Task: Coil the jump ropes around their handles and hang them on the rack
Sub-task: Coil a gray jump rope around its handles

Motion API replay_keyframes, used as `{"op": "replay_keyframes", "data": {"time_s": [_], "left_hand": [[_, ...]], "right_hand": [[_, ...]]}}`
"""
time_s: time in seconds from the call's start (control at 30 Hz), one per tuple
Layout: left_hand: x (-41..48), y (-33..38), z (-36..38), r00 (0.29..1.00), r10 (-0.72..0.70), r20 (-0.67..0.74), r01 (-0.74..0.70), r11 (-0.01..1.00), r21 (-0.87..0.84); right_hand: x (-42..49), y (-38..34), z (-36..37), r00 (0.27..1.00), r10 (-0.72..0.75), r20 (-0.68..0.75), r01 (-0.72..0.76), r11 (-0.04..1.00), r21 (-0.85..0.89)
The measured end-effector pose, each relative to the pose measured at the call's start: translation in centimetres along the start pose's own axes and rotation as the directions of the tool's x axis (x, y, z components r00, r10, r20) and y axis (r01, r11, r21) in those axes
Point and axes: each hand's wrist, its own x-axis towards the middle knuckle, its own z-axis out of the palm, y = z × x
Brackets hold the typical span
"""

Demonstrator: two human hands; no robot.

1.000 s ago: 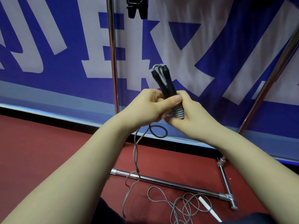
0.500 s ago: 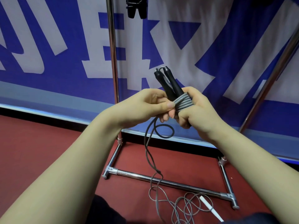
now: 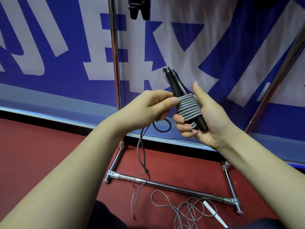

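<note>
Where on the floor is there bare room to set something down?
Bare red floor lies left of the chrome rack's foot, below the blue-and-white banner. The patch inside the rack, between its chrome base bar and the banner, is also bare. In front of that bar it is crowded: loose grey rope loops and a white strip.

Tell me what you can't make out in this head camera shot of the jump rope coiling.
Head view only:
- Rack's top bar: cut off by the top edge; only the upright shows.
- Black hanging item: cropped by the top edge.
- Rope inside the left hand: hidden by its curled fingers.
- Loose rope on the floor: runs off the bottom edge.
</note>
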Motion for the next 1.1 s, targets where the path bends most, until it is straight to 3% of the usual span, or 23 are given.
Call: {"op": "replay_keyframes", "data": {"time_s": [0.27, 0.43, 0.6, 0.83, 1.0, 1.1], "left_hand": [[0.3, -0.2, 0.5, 0.994, 0.073, -0.084, -0.075, 0.997, -0.017], [0.5, -0.5, 0.5, 0.999, -0.033, -0.012, 0.028, 0.952, -0.305], [0.9, -0.2, 0.8, 0.997, -0.013, -0.072, -0.033, 0.798, -0.602], [0.9, -0.3, 0.6, 0.996, 0.040, 0.084, 0.021, 0.784, -0.620], [1.0, -0.2, 0.8, 0.998, 0.056, 0.043, -0.010, 0.716, -0.698], [1.0, 0.2, 0.8, 1.000, 0.009, -0.026, -0.024, 0.745, -0.667]], "right_hand": [[-0.2, -0.3, 0.4, 0.999, -0.002, -0.038, 0.004, 0.999, 0.042], [-0.6, -0.5, 0.5, 0.996, -0.073, 0.053, 0.070, 0.996, 0.051], [-0.9, -0.9, 0.9, 0.997, -0.044, 0.063, 0.037, 0.993, 0.116], [-1.1, -1.0, 1.2, 0.991, 0.024, 0.134, -0.036, 0.995, 0.090], [-0.9, -1.0, 1.0, 0.981, 0.072, 0.178, -0.097, 0.986, 0.136], [-0.4, -1.2, 0.6, 0.992, 0.096, 0.082, -0.101, 0.993, 0.057]]}}
